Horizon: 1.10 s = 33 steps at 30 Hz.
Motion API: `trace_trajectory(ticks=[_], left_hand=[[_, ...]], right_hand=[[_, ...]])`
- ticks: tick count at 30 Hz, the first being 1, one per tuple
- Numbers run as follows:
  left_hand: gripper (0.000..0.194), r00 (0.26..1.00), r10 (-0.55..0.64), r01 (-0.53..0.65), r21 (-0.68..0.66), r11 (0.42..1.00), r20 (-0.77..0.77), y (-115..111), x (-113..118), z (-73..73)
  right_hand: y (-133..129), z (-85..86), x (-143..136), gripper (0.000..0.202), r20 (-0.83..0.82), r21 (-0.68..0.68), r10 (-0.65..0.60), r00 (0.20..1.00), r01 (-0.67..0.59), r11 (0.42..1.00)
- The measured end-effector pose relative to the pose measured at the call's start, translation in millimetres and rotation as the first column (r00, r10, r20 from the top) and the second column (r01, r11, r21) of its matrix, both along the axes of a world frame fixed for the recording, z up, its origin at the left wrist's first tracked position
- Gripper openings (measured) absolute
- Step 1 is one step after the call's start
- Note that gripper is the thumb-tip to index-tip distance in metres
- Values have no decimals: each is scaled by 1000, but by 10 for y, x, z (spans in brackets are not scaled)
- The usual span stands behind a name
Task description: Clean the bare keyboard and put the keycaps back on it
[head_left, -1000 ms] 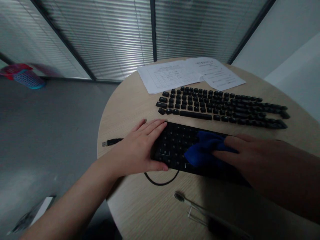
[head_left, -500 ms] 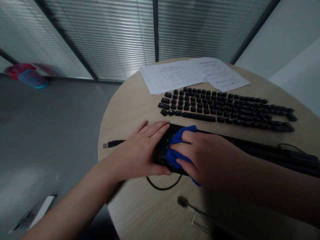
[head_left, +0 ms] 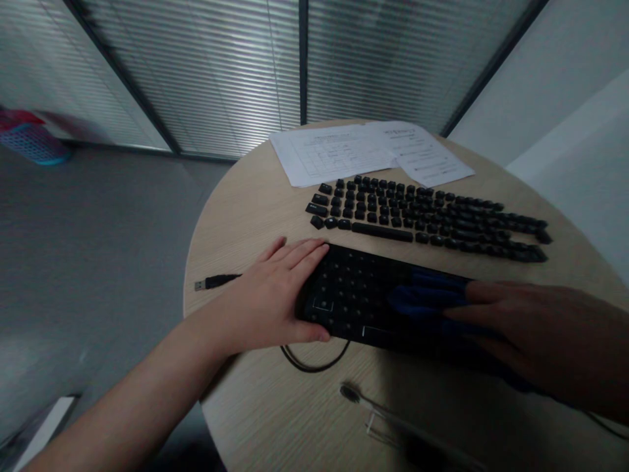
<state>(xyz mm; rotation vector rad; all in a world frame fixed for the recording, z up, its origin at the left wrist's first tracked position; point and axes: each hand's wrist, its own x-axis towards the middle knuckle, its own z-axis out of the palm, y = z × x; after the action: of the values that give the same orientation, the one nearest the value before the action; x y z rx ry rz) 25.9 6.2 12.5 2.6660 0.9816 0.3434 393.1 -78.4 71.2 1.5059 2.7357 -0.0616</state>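
A black keyboard base (head_left: 354, 298) without its keycaps lies on the round wooden table (head_left: 246, 216). My left hand (head_left: 270, 295) rests flat on the base's left end, thumb along its near edge. My right hand (head_left: 531, 337) presses a blue cloth (head_left: 422, 301) onto the middle of the base, fingers stretched flat over the cloth. The removed black keycaps (head_left: 422, 213) are laid out in rows on the table behind the base.
Paper sheets (head_left: 363, 151) lie at the table's far edge. The keyboard cable (head_left: 314, 360) loops near the front, its USB plug (head_left: 209, 283) at the left rim. A brush (head_left: 358, 396) and a clear tool (head_left: 383, 429) lie in front. A basket (head_left: 32, 137) stands on the floor.
My right hand slid the blue cloth from the base's left end back toward the right along the base. My left hand stayed put.
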Motion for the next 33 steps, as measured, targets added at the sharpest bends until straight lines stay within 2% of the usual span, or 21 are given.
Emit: trace_trajectory(ticks=[3,6,10,12,14,16,18,21,23,24,27,30,33], left_hand=[[117,1000,-16,14,70,997,26,41,-34,-74],[120,999,-40,35,148,988,29,117,-71,-166],[112,998,-63,64,247,967,-11,217,-105,-238],[111,998,-61,62,281,958,-12,256,-120,-249],[111,997,-69,76,294,953,-33,293,-136,-259],[110,996,-76,88,299,950,-49,330,-154,-272],[108,996,-75,86,291,953,-47,361,-172,-278],[106,997,-71,78,265,961,-35,386,-193,-248],[106,996,-61,73,231,970,-60,397,-205,-210],[106,994,-49,68,206,976,-93,406,-212,-194],[110,994,-24,47,214,976,-105,459,-240,-189],[110,997,-45,59,219,974,-70,520,-259,-240],[105,999,-44,49,235,971,-26,549,-258,-278]], right_hand=[[-314,-79,453,41,98,-7,-54,994,55,998],[-650,-185,899,38,102,71,-270,958,263,962],[-988,-239,1449,39,109,123,-565,818,553,824],[-1067,-186,1563,42,74,179,-659,749,640,747],[-1054,-98,1471,42,-29,245,-689,725,673,698],[-932,-21,1155,41,-172,281,-651,740,670,687],[-717,4,678,39,-280,268,-563,778,626,732],[-326,-81,-48,37,-315,172,-407,857,473,864],[-114,-173,-322,36,-290,152,-327,899,381,912],[-43,-213,-363,36,-274,128,-304,913,348,929],[-21,-283,-130,36,-248,71,-398,883,426,902],[-220,-285,371,36,-212,16,-590,779,606,795],[-455,-246,849,35,-171,0,-697,696,708,706]])
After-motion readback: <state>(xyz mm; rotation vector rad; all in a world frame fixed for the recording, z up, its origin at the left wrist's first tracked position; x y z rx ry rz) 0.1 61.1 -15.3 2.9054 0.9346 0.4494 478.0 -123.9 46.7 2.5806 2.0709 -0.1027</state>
